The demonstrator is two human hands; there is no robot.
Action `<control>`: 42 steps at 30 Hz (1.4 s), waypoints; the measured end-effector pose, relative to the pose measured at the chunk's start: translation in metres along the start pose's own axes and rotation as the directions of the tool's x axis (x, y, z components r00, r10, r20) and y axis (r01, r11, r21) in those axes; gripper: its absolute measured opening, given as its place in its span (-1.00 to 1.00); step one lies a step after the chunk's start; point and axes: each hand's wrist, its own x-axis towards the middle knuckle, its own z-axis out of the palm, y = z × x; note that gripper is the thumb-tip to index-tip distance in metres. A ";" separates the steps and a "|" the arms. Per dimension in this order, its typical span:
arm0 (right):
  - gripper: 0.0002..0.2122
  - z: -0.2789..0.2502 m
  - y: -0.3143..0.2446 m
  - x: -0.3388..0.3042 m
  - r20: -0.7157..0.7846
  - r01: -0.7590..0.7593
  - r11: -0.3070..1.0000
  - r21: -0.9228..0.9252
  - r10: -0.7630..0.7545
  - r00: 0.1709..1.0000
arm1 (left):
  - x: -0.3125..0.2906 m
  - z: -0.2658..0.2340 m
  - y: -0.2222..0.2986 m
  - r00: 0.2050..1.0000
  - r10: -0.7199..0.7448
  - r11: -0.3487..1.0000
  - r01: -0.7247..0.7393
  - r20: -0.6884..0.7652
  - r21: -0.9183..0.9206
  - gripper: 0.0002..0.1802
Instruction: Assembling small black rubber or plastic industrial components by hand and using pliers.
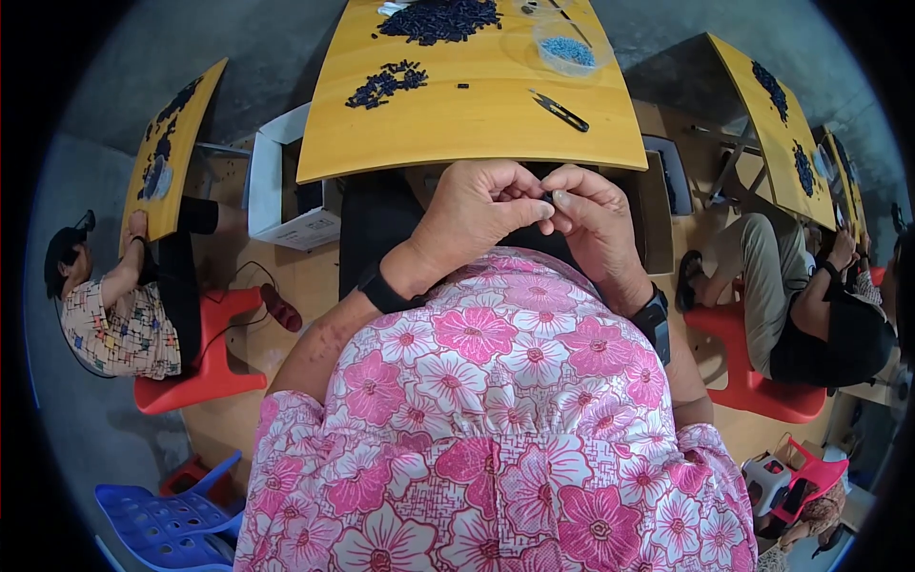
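Note:
My left hand (478,212) and my right hand (595,215) meet just in front of the table's near edge, above my lap. Their thumbs and forefingers pinch together on a tiny dark piece (547,197), mostly hidden by the fingertips. It looks like the small black pieces on the table, but its exact kind is too small to tell. Beyond my hands lie a small heap of short black pieces (385,84) and one lone black piece (463,86). Thread snips (560,111) with a black handle rest to the right of these.
The yellow table (457,133) also bears a bigger black heap (440,19) and a clear tub (543,59) of tiny blue parts. An open white box (297,229) stands below left, another box (658,210) below right. People sit at tables on both sides.

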 end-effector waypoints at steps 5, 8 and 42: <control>-0.84 -0.010 0.006 0.009 -0.013 0.041 0.980 0.193 -0.040 0.999 | 0.006 -0.006 -0.004 0.997 -0.001 0.999 0.004 -0.077 0.037 -0.92; -0.83 -0.028 -0.004 0.013 -0.051 0.167 0.943 0.288 -0.159 0.986 | 0.005 -0.021 -0.004 0.977 0.029 0.999 -0.025 -0.209 0.019 -0.89; -0.91 -0.096 0.014 0.195 0.061 0.021 -0.120 -0.993 -0.338 0.939 | 0.041 -0.082 -0.075 0.935 -0.029 0.970 0.112 -0.353 0.215 -0.89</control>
